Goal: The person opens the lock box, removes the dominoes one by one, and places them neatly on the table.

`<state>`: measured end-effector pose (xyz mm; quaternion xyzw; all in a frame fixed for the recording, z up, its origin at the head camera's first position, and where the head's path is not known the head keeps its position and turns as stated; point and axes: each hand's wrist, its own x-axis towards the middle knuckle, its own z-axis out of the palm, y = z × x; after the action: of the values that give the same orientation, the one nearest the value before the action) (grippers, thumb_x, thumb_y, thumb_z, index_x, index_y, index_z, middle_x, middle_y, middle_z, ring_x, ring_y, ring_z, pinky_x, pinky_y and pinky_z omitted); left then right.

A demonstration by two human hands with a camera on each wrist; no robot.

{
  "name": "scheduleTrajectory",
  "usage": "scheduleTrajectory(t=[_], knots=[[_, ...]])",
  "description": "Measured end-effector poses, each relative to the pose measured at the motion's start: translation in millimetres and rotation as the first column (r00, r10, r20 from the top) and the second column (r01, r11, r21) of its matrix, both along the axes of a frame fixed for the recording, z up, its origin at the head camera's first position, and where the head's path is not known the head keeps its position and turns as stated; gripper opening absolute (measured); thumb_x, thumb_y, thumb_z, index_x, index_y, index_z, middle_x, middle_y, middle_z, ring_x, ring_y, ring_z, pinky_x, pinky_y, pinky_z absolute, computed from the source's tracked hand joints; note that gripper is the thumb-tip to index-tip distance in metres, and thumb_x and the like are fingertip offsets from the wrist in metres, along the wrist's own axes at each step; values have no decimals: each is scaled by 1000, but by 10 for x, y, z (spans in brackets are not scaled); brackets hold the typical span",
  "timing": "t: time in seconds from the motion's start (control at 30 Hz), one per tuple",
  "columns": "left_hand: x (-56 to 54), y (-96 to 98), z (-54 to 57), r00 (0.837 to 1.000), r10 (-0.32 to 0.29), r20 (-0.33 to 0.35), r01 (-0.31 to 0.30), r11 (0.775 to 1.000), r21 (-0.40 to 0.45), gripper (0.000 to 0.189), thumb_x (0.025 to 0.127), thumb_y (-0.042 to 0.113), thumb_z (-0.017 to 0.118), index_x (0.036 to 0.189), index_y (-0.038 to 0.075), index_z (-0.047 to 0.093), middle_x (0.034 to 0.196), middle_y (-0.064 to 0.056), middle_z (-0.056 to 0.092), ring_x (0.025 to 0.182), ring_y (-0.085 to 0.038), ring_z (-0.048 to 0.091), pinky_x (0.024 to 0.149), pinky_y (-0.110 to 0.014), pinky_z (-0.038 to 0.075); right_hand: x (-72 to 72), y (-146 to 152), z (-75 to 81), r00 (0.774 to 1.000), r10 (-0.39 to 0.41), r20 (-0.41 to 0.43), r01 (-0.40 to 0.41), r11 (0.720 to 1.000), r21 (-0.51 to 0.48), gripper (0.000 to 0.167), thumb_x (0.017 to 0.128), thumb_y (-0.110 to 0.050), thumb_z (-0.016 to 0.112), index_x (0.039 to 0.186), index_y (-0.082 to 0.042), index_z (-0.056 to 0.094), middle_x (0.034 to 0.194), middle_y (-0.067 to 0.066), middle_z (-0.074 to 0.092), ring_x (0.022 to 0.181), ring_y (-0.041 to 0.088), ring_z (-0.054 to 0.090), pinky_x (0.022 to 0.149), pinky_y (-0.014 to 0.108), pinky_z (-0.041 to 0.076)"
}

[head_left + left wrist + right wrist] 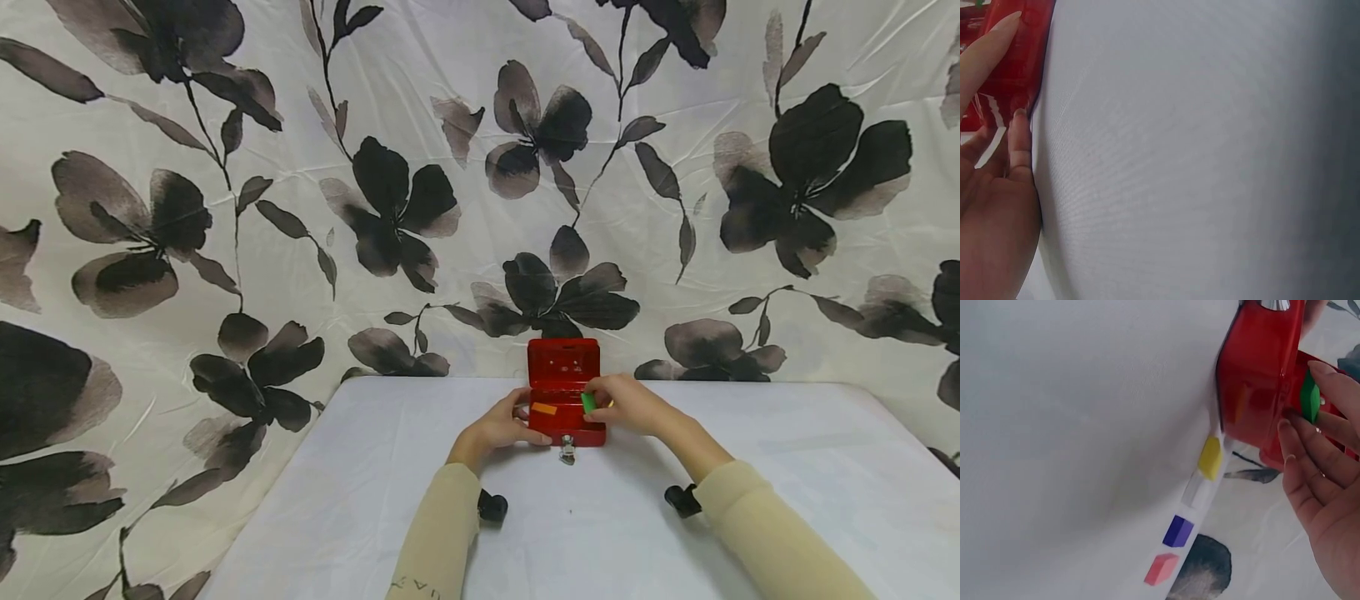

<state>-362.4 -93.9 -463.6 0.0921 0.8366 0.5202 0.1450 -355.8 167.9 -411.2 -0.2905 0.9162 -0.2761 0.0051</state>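
Note:
A red metal cash box [566, 435] stands at the back of the table with its lid [564, 360] raised. Inside its left part lies an orange block [544, 409]. My left hand [501, 423] holds the box at its left side, the thumb on the front wall and the fingers along the side. Over the right part of the box, my right hand [628, 403] pinches a green block [1310, 397] between thumb and fingers. Keys [567, 452] hang at the lock on the box front.
To the right of the box, a yellow block [1210, 458], a white block [1196, 489], a purple block [1178, 531] and a pink block [1161, 569] lie in a row near the far table edge. A flower-patterned cloth [420, 100] hangs behind the white table [585, 542].

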Motion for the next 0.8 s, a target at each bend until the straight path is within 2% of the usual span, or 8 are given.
scheduleTrajectory(t=[0.23,0.47,0.67,0.8], knots=[[-12,-10,-32,1000,-4,2,4,1000,16,94,77,20,91,155,18,40,138,-4,56,118,-26,51,107,-49,48,62,115,2,1000,-6,-13,6,1000,-10,37,88,-14,82,117,5,70,95,9,73,85,20,64,79,36,60],[19,-10,-16,1000,4,6,-4,1000,19,95,74,20,93,154,21,42,135,-3,57,117,-25,52,106,-49,50,122,257,37,999,-19,-33,20,1000,8,34,87,-13,81,115,3,70,92,6,73,83,18,63,77,36,59],[11,-17,1,1000,2,4,-2,1000,18,95,74,20,93,154,22,42,137,-2,57,116,-25,53,105,-48,50,151,398,54,998,-43,-46,44,999,11,35,86,-14,83,114,2,70,95,6,72,86,21,65,83,47,60],[10,-17,-2,1000,0,5,0,1000,23,95,74,20,93,154,22,42,137,-2,57,117,-25,52,106,-49,50,164,504,52,997,-37,-65,38,999,8,34,86,-14,83,113,2,69,93,4,71,85,21,64,82,48,60]])
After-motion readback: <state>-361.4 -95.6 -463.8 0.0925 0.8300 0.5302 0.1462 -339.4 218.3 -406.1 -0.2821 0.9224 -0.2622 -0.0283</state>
